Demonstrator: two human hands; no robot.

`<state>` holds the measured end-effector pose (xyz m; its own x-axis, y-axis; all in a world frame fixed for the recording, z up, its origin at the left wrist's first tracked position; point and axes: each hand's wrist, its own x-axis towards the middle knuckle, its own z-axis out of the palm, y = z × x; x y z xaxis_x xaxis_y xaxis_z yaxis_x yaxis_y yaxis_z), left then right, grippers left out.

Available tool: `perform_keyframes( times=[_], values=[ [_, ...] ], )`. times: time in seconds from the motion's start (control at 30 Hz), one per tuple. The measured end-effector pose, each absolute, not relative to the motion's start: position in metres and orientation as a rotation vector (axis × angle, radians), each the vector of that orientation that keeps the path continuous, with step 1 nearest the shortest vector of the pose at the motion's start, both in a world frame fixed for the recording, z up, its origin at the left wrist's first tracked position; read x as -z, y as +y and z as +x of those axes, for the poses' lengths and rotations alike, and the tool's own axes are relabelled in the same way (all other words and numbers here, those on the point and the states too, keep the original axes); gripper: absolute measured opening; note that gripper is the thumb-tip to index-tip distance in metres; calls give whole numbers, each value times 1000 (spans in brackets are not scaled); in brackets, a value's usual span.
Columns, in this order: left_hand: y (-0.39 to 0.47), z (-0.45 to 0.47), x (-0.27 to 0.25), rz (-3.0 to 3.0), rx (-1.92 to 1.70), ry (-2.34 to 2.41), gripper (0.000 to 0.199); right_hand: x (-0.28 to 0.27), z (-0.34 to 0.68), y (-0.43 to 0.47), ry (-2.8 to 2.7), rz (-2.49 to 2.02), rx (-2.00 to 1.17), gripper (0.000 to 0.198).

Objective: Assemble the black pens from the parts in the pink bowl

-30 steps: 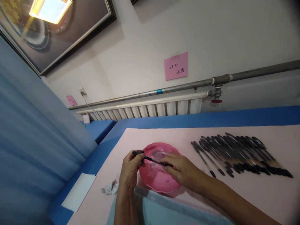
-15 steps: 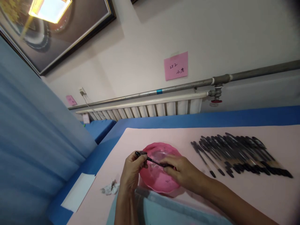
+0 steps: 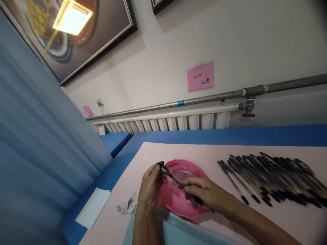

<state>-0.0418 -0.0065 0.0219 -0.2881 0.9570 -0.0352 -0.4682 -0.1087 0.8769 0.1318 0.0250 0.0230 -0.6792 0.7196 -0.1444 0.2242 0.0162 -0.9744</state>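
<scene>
Over a pink scalloped bowl (image 3: 182,209), a slim black pen (image 3: 171,176) slants down from left to right between my hands. My left hand (image 3: 149,186) pinches its upper black end between thumb and fingers. Lower down, my right hand (image 3: 204,192) is closed round the barrel, and a dark end shows below its fingers. Something clear and see-through (image 3: 180,175) lies inside the bowl, partly covered by my right hand. On the right, a row of similar black pens (image 3: 270,172) with dark ends lies side by side on the pink sheet.
The pink sheet (image 3: 194,151) covers a blue table (image 3: 173,135). A crumpled tissue (image 3: 127,206) and a white paper (image 3: 93,208) lie to the left. A blue curtain (image 3: 51,136) hangs at far left; a radiator (image 3: 163,123) and pipe (image 3: 209,99) run behind.
The view has shifted, so the scene sits lower and further right. The pen tilts more steeply; my right hand holds it lower, with more of the pen exposed between my hands.
</scene>
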Motion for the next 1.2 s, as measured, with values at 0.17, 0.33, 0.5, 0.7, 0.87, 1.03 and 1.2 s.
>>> perform_keyframes(
  times=[0.17,0.33,0.5,0.7,0.87,1.03,1.2],
  values=[
    [-4,-39,-20,659,-1743,1045,30,-22,128,22,-1869,-853,-1720,22],
    [-3,-35,-20,527,-1854,1062,30,-19,125,23,-1899,-844,-1628,21],
    [-4,-31,-21,455,-1920,1053,29,-24,124,21,-1953,-880,-1515,18],
    [-5,-42,-19,391,-2020,1023,25,-23,124,19,-1952,-943,-1484,17],
    [-7,-58,-20,323,-2083,1003,19,-20,128,21,-1902,-971,-1514,19],
    [-7,-49,-22,274,-1974,849,15,-17,129,27,-1864,-924,-1549,21],
    [-6,-42,-26,168,-1851,679,6,-23,134,27,-1760,-978,-1525,25]
  ],
)
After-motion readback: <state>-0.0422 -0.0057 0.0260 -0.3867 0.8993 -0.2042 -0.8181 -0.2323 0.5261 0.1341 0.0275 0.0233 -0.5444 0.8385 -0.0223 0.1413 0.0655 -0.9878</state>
